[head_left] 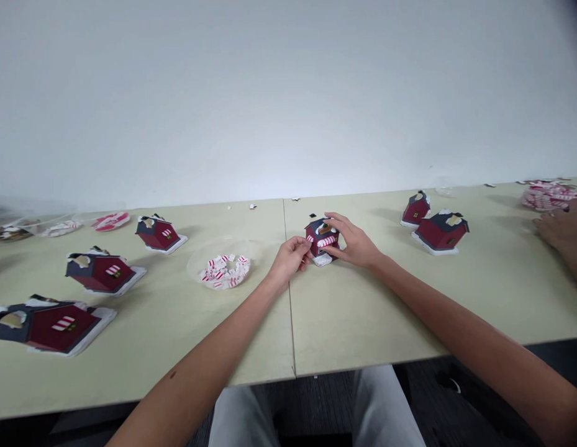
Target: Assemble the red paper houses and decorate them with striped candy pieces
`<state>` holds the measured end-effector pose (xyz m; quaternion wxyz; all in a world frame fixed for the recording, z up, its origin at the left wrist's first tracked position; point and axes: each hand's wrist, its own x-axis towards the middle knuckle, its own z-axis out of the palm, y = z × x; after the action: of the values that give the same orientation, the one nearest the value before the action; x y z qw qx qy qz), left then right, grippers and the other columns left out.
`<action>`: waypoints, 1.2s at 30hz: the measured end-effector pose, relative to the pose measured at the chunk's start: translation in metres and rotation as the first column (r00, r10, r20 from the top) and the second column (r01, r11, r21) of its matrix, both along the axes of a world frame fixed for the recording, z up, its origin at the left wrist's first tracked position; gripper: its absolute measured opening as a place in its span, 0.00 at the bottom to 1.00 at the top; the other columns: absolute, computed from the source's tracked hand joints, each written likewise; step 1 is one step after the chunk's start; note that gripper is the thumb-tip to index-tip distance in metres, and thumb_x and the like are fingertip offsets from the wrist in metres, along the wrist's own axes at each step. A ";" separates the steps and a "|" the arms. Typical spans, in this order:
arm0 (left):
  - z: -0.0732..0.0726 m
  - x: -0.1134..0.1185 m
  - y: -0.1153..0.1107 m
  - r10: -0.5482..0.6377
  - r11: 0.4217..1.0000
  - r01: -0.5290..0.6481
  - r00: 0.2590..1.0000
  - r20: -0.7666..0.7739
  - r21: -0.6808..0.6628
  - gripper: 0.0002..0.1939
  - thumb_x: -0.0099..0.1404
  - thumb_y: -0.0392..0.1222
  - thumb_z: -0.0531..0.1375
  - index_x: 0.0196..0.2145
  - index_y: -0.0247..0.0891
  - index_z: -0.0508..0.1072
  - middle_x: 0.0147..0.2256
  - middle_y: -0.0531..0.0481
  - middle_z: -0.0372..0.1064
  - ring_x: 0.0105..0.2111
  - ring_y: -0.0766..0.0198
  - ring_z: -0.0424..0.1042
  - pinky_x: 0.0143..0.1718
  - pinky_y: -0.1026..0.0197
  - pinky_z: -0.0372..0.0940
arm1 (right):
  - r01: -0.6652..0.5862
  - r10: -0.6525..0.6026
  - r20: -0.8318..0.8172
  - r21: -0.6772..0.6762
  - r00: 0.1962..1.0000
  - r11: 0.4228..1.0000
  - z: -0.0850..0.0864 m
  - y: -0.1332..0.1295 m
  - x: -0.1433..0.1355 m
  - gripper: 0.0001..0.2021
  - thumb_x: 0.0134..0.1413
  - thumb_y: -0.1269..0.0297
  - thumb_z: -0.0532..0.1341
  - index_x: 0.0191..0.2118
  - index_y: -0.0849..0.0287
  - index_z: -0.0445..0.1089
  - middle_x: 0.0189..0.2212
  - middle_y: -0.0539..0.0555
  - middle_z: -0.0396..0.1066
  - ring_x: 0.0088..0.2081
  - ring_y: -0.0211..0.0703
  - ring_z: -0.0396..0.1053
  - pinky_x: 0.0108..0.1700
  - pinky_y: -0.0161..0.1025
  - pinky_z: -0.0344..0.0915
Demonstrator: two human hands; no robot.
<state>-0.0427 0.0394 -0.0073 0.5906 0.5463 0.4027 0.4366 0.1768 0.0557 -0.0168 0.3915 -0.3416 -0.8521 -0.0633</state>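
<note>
A small red paper house (322, 238) with a dark roof and a white base stands on the table near the seam between two tabletops. My left hand (290, 257) pinches its left side, next to a red-and-white striped piece. My right hand (353, 242) cups its right side and roof, fingers resting on the striped awning at the front. Both hands hold the house against the table.
A clear dish (223, 267) of striped pieces sits left of the house. Three finished houses (99, 272) line the left side, two more (441, 231) stand at the right. Another person's hand (562, 228) rests at the far right beside a pile of striped pieces (546, 195).
</note>
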 end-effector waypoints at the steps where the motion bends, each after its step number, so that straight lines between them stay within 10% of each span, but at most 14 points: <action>1: 0.000 0.000 0.000 -0.001 1.000 0.001 1.000 -0.003 0.002 0.12 0.62 0.48 0.63 0.34 0.37 0.69 0.25 0.54 0.67 0.19 0.73 0.62 0.18 0.70 0.54 | -0.001 0.001 -0.007 -0.007 1.000 1.000 0.000 0.000 0.000 0.33 0.63 0.49 0.60 0.68 0.52 0.52 0.66 0.62 0.58 0.66 0.57 0.58 0.63 0.59 0.65; 11: -0.010 -0.005 0.004 0.004 0.959 0.051 0.981 -0.195 0.278 0.14 0.67 0.53 0.58 0.35 0.38 0.68 0.25 0.55 0.66 0.23 0.70 0.62 0.27 0.68 0.56 | -0.068 0.023 -0.262 -0.161 0.965 0.985 -0.005 -0.007 -0.012 0.48 0.53 0.45 0.69 0.71 0.51 0.44 0.67 0.64 0.52 0.65 0.61 0.60 0.64 0.61 0.64; 20: -0.003 -0.010 -0.009 0.168 0.903 0.022 0.901 -0.401 0.428 0.15 0.65 0.51 0.62 0.28 0.39 0.66 0.23 0.56 0.61 0.25 0.67 0.58 0.29 0.65 0.52 | -0.145 -0.009 -0.468 -0.291 0.883 0.946 -0.005 -0.022 -0.031 0.41 0.59 0.47 0.65 0.71 0.49 0.46 0.64 0.63 0.59 0.64 0.59 0.62 0.66 0.60 0.61; 24: 0.002 -0.012 -0.008 0.296 0.841 -0.073 0.892 -0.343 0.536 0.23 0.57 0.47 0.69 0.47 0.42 0.68 0.46 0.47 0.70 0.45 0.58 0.69 0.42 0.61 0.63 | -0.185 0.004 -0.454 -0.355 0.891 0.916 -0.001 -0.025 -0.033 0.43 0.56 0.44 0.66 0.71 0.47 0.46 0.66 0.61 0.59 0.65 0.61 0.61 0.64 0.62 0.62; 28: 0.011 -0.013 -0.014 0.108 0.779 0.190 0.898 -0.426 0.598 0.40 0.59 0.44 0.68 0.65 0.49 0.57 0.67 0.41 0.50 0.67 0.49 0.53 0.64 0.50 0.58 | -0.370 0.144 -0.498 -0.392 0.855 0.842 0.003 -0.029 -0.038 0.41 0.62 0.40 0.58 0.73 0.47 0.41 0.67 0.60 0.57 0.65 0.58 0.61 0.65 0.59 0.61; 36: 0.019 -0.017 -0.005 0.151 0.728 0.240 0.857 -0.492 0.642 0.31 0.61 0.39 0.64 0.61 0.46 0.63 0.66 0.40 0.53 0.68 0.49 0.53 0.68 0.45 0.55 | -0.357 0.249 -0.311 -0.362 0.917 0.861 0.001 -0.023 -0.040 0.40 0.67 0.40 0.49 0.74 0.51 0.32 0.73 0.59 0.43 0.71 0.54 0.49 0.69 0.55 0.53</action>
<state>-0.0602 0.0342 0.0115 0.2287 0.8301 0.3415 0.3768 0.1368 0.0325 -0.0154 0.4215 -0.2820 -0.8321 0.2244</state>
